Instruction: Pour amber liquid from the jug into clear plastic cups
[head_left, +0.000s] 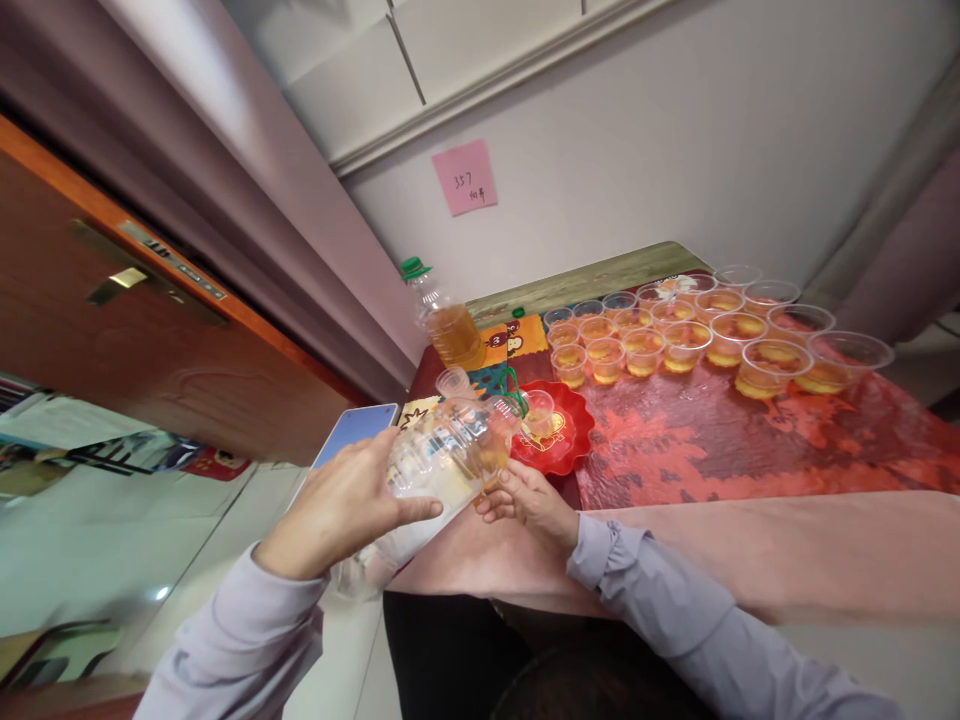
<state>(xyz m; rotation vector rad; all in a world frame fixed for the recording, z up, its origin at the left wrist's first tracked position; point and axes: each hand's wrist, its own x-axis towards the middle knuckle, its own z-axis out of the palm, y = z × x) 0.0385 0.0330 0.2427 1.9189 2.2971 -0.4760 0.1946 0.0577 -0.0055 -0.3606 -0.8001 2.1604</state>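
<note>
My left hand (pixel 349 505) grips the body of a big see-through plastic bottle (pixel 442 450), which is tilted with its neck toward the right. A little amber liquid lies near the bottle's shoulder. My right hand (pixel 529 505) is closed against the underside of the bottle near the neck, its fingertips touching the plastic. A green ring and handle (pixel 514 390) sit at the neck. Beyond the mouth, a plastic cup (pixel 538 410) stands on a red scalloped plate (pixel 574 455). Whether liquid is flowing I cannot tell.
Several plastic cups (pixel 686 345) with amber liquid stand in rows on the red-covered table (pixel 675 470). A green-capped bottle (pixel 454 335) of amber liquid is at the back left. Near it are a stack of cups (pixel 454 383) and a green cap (pixel 518 312). A wooden door (pixel 150 330) is at left.
</note>
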